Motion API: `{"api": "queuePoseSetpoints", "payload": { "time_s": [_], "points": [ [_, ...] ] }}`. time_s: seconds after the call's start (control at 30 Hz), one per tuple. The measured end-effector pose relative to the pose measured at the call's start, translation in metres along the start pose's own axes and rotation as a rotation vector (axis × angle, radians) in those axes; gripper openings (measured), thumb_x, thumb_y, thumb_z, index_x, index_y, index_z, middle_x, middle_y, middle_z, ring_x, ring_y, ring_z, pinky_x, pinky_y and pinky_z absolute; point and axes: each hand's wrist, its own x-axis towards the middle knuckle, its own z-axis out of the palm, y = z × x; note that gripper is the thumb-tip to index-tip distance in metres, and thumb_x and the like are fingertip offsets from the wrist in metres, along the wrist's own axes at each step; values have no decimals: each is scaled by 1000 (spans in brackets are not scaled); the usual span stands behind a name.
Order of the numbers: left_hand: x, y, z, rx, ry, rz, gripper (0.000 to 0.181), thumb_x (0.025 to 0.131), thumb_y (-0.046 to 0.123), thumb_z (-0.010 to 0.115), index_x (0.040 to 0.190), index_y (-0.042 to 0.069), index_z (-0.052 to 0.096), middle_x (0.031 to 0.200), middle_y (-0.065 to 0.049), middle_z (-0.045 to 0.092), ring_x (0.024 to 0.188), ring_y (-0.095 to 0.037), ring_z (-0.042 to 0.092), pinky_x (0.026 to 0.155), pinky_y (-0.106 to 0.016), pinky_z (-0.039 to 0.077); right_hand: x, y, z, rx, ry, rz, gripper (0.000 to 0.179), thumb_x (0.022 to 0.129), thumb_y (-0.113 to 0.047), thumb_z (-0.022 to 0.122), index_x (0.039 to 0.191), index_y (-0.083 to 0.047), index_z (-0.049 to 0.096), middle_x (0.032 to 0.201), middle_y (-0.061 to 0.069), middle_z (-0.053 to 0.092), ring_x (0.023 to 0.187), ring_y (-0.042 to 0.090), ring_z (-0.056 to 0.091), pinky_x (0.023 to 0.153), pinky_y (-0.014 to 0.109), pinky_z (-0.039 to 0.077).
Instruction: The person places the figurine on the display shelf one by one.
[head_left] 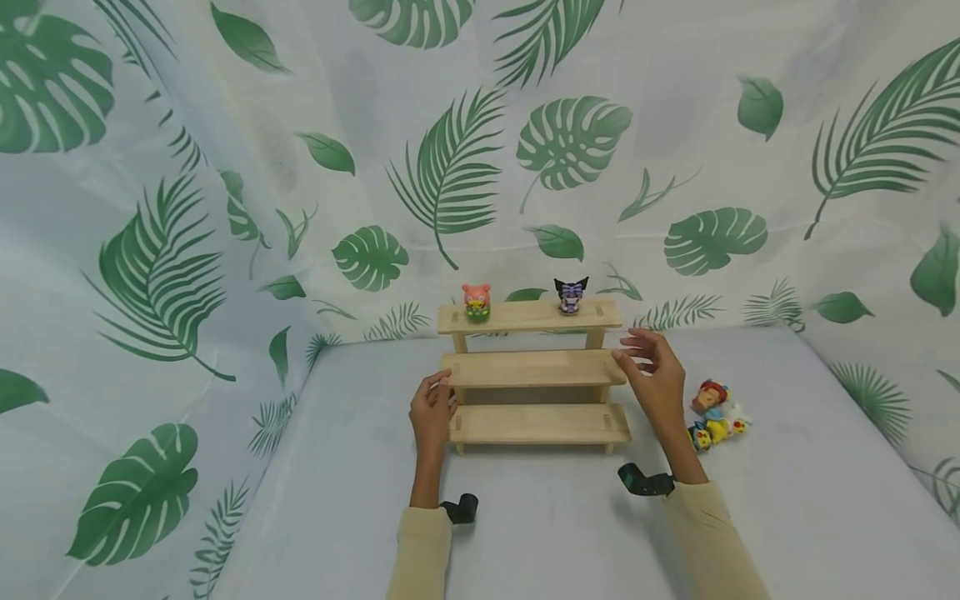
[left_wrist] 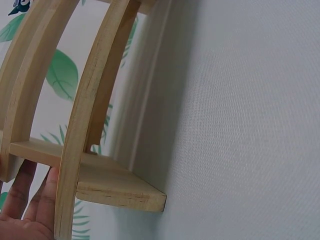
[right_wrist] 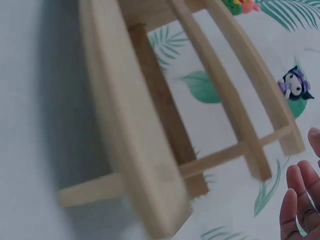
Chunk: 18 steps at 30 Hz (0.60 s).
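A three-tier wooden display stand (head_left: 534, 369) stands on the cloth-covered surface. On its top tier sit a pink-headed figurine (head_left: 477, 302) at the left and a black-eared purple figurine (head_left: 571, 296) at the right. My left hand (head_left: 432, 410) is at the stand's left side; in the left wrist view its fingers (left_wrist: 46, 200), fairly straight, reach to the side support. My right hand (head_left: 656, 371) is by the right end of the middle tier, fingers loosely bent. The right wrist view has its fingers (right_wrist: 295, 200) apart from the wood.
Several small colourful figurines (head_left: 717, 415) lie clustered to the right of the stand, beside my right forearm. A white sheet with green leaf prints (head_left: 573, 146) hangs behind and along both sides. Black wrist cameras (head_left: 647, 481) jut inward from both wrists.
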Motion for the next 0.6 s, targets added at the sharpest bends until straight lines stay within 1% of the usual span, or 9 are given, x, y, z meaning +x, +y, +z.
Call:
{"api": "queuePoseSetpoints", "payload": {
  "time_s": [0.03,0.07,0.13,0.27,0.33,0.47,0.6],
  "points": [
    [0,0,0,-3,-2,-1,24,100,28,57,116,15,70,108,-17,71,103,-28,69,81,-41,61,-5,5,-3,1,6,12,40,88,-2,71,124,6,58,112,27,66,89,1,61,71,9,46],
    [0,0,0,-6,-4,-1,25,100,29,57,117,15,69,109,-17,71,104,-28,68,82,-42,60,-10,12,-7,-3,16,22,40,87,-2,71,124,6,59,111,27,66,88,-1,61,70,8,46],
    [0,-1,0,-13,-11,2,27,100,30,57,118,13,69,110,-19,71,105,-31,68,83,-45,60,-21,31,-15,-15,37,52,40,88,-5,72,125,3,60,110,23,67,87,-5,60,69,7,45],
    [-1,-2,1,-27,-26,1,30,101,28,56,122,10,67,113,-22,69,108,-35,66,84,-49,59,-47,63,-36,-106,98,147,39,87,-10,74,124,-3,62,107,14,68,83,-13,57,66,4,44],
    [-2,-2,1,-19,-25,-6,29,101,27,55,122,10,67,112,-21,70,107,-34,67,83,-47,59,-60,71,-47,-150,119,192,38,87,-11,74,123,-4,62,106,11,67,80,-15,56,63,3,43],
    [-1,0,0,-4,-9,-16,25,101,27,56,118,14,69,107,-18,71,104,-30,68,80,-40,61,-76,82,-65,-243,142,240,38,88,-14,73,123,-3,62,111,15,65,76,-17,51,61,0,40],
    [1,0,0,-3,-11,3,23,101,27,56,116,15,69,105,-18,71,103,-29,68,80,-40,61,-89,90,-76,-344,130,300,41,89,-18,73,125,-2,61,118,18,62,72,-19,43,61,-4,37]
  ]
}}
